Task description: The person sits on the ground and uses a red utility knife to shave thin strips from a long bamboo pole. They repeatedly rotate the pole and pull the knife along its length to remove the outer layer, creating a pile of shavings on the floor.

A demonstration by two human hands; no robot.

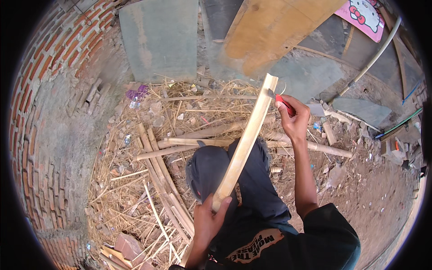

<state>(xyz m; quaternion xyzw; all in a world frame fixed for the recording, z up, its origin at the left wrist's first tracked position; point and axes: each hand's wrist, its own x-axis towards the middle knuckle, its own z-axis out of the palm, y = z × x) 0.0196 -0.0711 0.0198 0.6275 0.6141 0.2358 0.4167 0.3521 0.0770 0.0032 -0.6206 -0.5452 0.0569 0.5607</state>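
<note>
A long split length of bamboo [246, 143] slants up and to the right across my lap, its inner hollow showing at the far end. My left hand [209, 220] is closed around its near end, with the thumb on top. In my right hand [295, 119] is a small red-handled knife [286, 105], its short blade touching the right edge of the bamboo near the far end. A thin curled shaving stands up beside the blade. My fingers hide part of the knife's handle.
Bamboo poles [328, 149] lie crosswise beyond my knees. Several split strips [163, 180] rest at left among straw and shavings. A brick wall [40, 198] rises at far left. Boards [158, 42] lean at the back, with a pale pole [370, 63] at right.
</note>
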